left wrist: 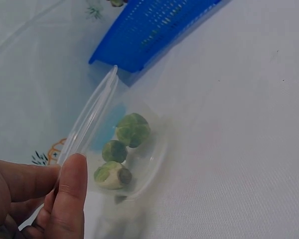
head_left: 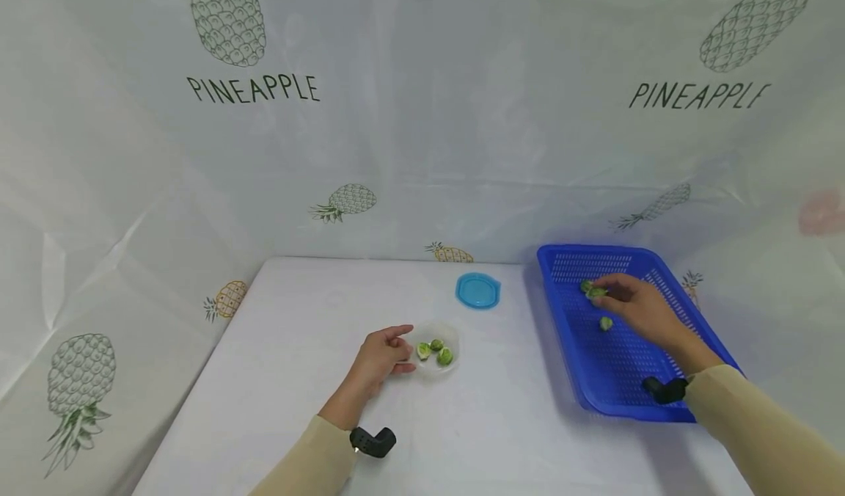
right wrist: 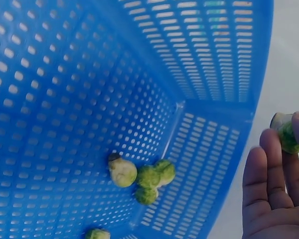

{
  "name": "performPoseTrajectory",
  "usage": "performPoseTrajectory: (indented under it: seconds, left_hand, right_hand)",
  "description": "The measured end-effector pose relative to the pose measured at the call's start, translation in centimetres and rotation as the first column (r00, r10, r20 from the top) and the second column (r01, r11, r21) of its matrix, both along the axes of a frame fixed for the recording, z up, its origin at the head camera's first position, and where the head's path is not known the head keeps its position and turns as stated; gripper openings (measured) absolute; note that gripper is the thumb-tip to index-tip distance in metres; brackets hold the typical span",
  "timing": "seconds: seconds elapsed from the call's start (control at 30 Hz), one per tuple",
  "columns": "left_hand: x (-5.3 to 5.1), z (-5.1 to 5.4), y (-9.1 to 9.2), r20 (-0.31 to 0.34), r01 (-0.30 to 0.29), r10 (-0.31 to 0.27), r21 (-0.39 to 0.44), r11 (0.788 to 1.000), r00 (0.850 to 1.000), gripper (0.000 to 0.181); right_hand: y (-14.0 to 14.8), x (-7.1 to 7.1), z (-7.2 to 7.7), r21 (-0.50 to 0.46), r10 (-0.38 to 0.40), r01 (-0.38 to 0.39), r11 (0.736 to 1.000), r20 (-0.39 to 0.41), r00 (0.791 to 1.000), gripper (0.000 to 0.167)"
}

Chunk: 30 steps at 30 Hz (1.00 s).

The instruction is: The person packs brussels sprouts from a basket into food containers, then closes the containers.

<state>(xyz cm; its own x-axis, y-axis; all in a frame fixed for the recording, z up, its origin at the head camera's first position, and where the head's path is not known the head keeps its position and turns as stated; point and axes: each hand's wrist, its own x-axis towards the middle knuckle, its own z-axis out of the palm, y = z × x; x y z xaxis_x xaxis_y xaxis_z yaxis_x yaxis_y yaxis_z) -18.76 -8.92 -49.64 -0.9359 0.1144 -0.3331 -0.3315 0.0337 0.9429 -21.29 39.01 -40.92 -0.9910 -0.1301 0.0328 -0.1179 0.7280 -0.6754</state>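
Left hand first, head view: it's at the near-left side of a clear bowl on the desk, with three Brussels sprouts inside the bowl. Right hand is over the blue basket, pinching one sprout; we also spot a loose sprout on the basket floor. Blue lid lies on the desk beyond the bowl, between bowl and basket, so the bowl is uncovered.

Left wrist view: we see thumb and fingers gripping the bowl's rim. Same three sprouts, gathered together at the bottom, with lots of room left around them.

Right wrist view: sprout held between thumb and fingertips, clear of the others. Basket has several more, some bunched near a corner, one cut off by the frame edge, so we can't give a firm total.

Progress: we'd judge the work partway. Three are in the bowl, one is in the hand and not yet set down, several are in the basket unhandled, and the lid is off.
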Motion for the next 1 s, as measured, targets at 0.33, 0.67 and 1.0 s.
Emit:
performPoseTrajectory:
  seconds: [0.33,0.67,1.0]
  left_hand:
    - [0.2,0.5,0.1,-0.006,-0.001,0.001,-0.031,1.000,1.000,0.050]
    - [0.3,0.6,0.1,-0.012,0.007,-0.007,-0.023,1.000,1.000,0.050]
    - [0.3,0.6,0.2,-0.026,0.018,-0.018,-0.010,1.000,1.000,0.049]
  right_hand:
    - [-2.0,0.8,1.5,-0.005,-0.012,0.012,1.000,-0.011,1.000,0.041]
    - [-4.6,1.8,2.8,-0.028,0.021,-0.022,0.999,-0.049,0.999,0.039]
    - [-6.9,1.9,3.1,-0.098,0.008,-0.013,0.995,-0.059,0.998,0.035]
